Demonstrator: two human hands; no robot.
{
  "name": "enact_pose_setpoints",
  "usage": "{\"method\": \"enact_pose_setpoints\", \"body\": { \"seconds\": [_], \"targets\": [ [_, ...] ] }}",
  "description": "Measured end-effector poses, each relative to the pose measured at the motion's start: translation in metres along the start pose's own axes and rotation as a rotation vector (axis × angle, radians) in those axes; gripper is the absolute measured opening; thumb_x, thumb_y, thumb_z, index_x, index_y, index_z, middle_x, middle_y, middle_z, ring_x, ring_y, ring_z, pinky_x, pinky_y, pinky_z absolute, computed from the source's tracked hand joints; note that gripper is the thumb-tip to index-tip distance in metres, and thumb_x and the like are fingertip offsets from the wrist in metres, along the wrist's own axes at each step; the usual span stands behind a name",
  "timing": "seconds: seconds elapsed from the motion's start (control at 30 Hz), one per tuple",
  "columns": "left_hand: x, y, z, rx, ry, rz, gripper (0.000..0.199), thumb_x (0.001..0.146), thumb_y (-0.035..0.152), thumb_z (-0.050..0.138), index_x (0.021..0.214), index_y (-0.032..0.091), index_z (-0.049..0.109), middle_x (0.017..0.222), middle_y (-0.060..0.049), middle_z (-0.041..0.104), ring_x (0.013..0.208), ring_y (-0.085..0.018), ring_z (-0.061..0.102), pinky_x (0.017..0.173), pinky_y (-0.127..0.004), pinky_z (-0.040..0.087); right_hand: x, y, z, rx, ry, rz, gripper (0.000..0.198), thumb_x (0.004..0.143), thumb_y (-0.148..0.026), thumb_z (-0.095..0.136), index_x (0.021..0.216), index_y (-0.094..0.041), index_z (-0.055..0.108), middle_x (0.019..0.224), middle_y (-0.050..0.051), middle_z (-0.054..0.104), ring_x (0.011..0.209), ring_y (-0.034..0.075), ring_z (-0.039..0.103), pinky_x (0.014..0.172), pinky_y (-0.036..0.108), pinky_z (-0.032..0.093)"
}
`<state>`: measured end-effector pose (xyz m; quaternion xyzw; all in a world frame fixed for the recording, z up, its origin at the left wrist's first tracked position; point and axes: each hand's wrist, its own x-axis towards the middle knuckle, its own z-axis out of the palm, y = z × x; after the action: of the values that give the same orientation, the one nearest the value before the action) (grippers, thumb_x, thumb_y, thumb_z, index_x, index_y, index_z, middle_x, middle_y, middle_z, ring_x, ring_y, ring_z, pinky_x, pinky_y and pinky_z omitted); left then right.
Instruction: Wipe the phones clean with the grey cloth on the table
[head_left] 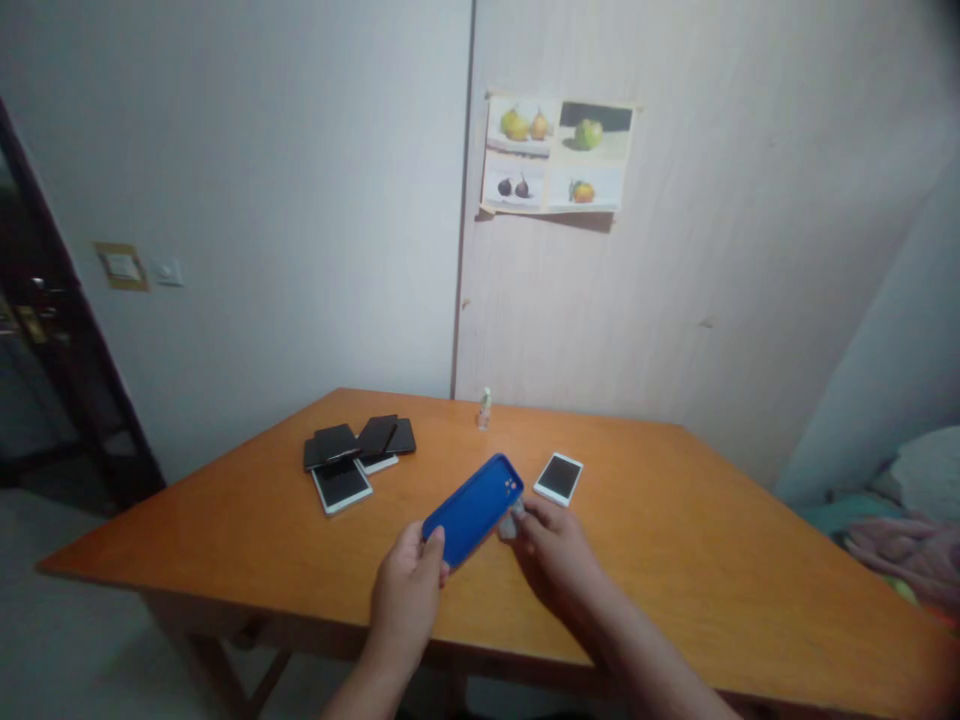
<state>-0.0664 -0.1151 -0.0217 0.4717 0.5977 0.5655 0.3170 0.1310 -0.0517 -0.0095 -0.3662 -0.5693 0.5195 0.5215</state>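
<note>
Blue phone case [472,512] is off the desk [660,600], held up in front of the wearer, tilted, hollow side showing, the end with the camera cut-outs up and to the right. Left hand [407,580] grips the lower end — thumb on the inner face, other fingers mostly hidden behind, closed firmly on it as far as visible. Right hand [556,540] is at the cut-out end, fingers pinched together on a pale grey scrap [510,524]; cloth or tissue maybe, too blurry to tell, and can't tell whether those fingers also touch the case. Step in hand looks like handling the scrap against the case's camera end, judging by the pose. Next move probably calls for a steady left grip and small, controlled right-finger work round the cut-outs — pressing too hard could swing the case. Elsewhere on the desk: white phone [559,479] just past the right hand, another white-edged phone [342,487] at left by a black pile [360,440] of flat items, small bottle [484,410] near the back edge.
</note>
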Motion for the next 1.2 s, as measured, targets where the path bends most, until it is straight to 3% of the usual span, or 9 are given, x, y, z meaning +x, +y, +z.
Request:
{"method": "enact_pose_setpoints", "body": {
  "seconds": [0.17, 0.37, 0.5, 0.63, 0.73, 0.8, 0.93, 1.07, 1.2],
  "targets": [
    [-0.003, 0.008, 0.0, -0.156, -0.046, 0.001, 0.044, 0.087, 0.055, 0.058, 0.113, 0.019, 0.057, 0.064, 0.004, 0.06, 0.06, -0.016, 0.061, 0.056, -0.024, 0.047, -0.009, 0.0, 0.032, 0.372, -0.138, 0.137, 0.024, 0.083, -0.04, 0.072, 0.082, -0.017, 0.066, 0.07, 0.003, 0.066, 0.062, 0.014, 0.057, 0.065, 0.028, 0.047],
    [-0.012, 0.014, -0.004, -0.227, -0.159, 0.064, 0.057, 0.093, 0.047, 0.053, 0.14, 0.016, 0.044, 0.08, -0.002, 0.066, 0.071, -0.017, 0.065, 0.067, -0.029, 0.052, 0.002, 0.002, 0.03, 0.423, -0.017, 0.241, 0.032, 0.084, -0.046, 0.069, 0.073, -0.017, 0.058, 0.058, 0.003, 0.063, 0.048, 0.013, 0.053, 0.046, 0.023, 0.04],
    [-0.012, 0.01, -0.006, -0.1, -0.185, 0.171, 0.041, 0.094, 0.037, 0.047, 0.129, 0.018, 0.06, 0.106, -0.01, 0.068, 0.091, -0.021, 0.066, 0.079, -0.033, 0.054, 0.013, -0.007, 0.015, 0.332, 0.097, 0.402, 0.027, 0.081, -0.042, 0.067, 0.074, -0.02, 0.053, 0.052, 0.0, 0.059, 0.038, 0.012, 0.046, 0.034, 0.02, 0.027],
    [-0.012, 0.009, -0.003, 0.05, -0.165, 0.351, 0.025, 0.091, 0.031, 0.052, 0.107, 0.022, 0.071, 0.133, -0.012, 0.057, 0.117, -0.025, 0.059, 0.092, -0.037, 0.053, 0.016, -0.014, 0.008, 0.265, 0.052, 0.476, 0.03, 0.082, -0.046, 0.063, 0.072, -0.021, 0.051, 0.045, -0.002, 0.053, 0.031, 0.01, 0.039, 0.031, 0.019, 0.021],
    [-0.015, 0.009, 0.0, 0.141, -0.181, 0.442, 0.021, 0.093, 0.03, 0.053, 0.102, 0.023, 0.07, 0.129, -0.011, 0.06, 0.12, -0.025, 0.057, 0.1, -0.041, 0.05, 0.014, -0.013, 0.01, 0.282, 0.027, 0.402, 0.034, 0.083, -0.05, 0.061, 0.074, -0.018, 0.054, 0.049, -0.001, 0.055, 0.033, 0.009, 0.039, 0.032, 0.019, 0.021],
    [-0.017, 0.009, 0.002, 0.169, -0.168, 0.473, 0.021, 0.095, 0.029, 0.051, 0.102, 0.024, 0.07, 0.126, -0.01, 0.062, 0.12, -0.025, 0.057, 0.102, -0.04, 0.047, 0.012, -0.012, 0.012, 0.302, 0.037, 0.302, 0.028, 0.08, -0.043, 0.065, 0.077, -0.018, 0.055, 0.054, -0.001, 0.057, 0.039, 0.009, 0.044, 0.035, 0.02, 0.029],
    [-0.02, 0.009, 0.004, 0.153, -0.14, 0.444, 0.019, 0.094, 0.028, 0.052, 0.103, 0.023, 0.068, 0.108, -0.008, 0.067, 0.101, -0.021, 0.064, 0.088, -0.033, 0.052, 0.0, -0.022, 0.018, 0.257, 0.069, 0.118, 0.02, 0.074, -0.03, 0.07, 0.084, -0.018, 0.057, 0.066, -0.001, 0.062, 0.051, 0.012, 0.053, 0.051, 0.024, 0.045],
    [-0.02, 0.01, 0.006, 0.147, -0.123, 0.442, 0.02, 0.093, 0.028, 0.053, 0.103, 0.022, 0.069, 0.1, -0.007, 0.068, 0.094, -0.021, 0.065, 0.083, -0.031, 0.052, -0.028, -0.036, 0.03, -0.038, 0.126, -0.133, 0.021, 0.087, -0.038, 0.062, 0.096, -0.019, 0.063, 0.075, 0.001, 0.065, 0.064, 0.015, 0.058, 0.061, 0.026, 0.048],
    [-0.02, 0.009, 0.005, 0.133, -0.142, 0.467, 0.023, 0.091, 0.023, 0.05, 0.103, 0.022, 0.069, 0.1, -0.008, 0.068, 0.095, -0.022, 0.065, 0.084, -0.032, 0.052, -0.053, -0.038, 0.045, -0.468, -0.07, -0.355, 0.018, 0.094, -0.031, 0.054, 0.105, -0.023, 0.067, 0.092, 0.004, 0.071, 0.079, 0.017, 0.064, 0.071, 0.027, 0.048]
  ]
}}
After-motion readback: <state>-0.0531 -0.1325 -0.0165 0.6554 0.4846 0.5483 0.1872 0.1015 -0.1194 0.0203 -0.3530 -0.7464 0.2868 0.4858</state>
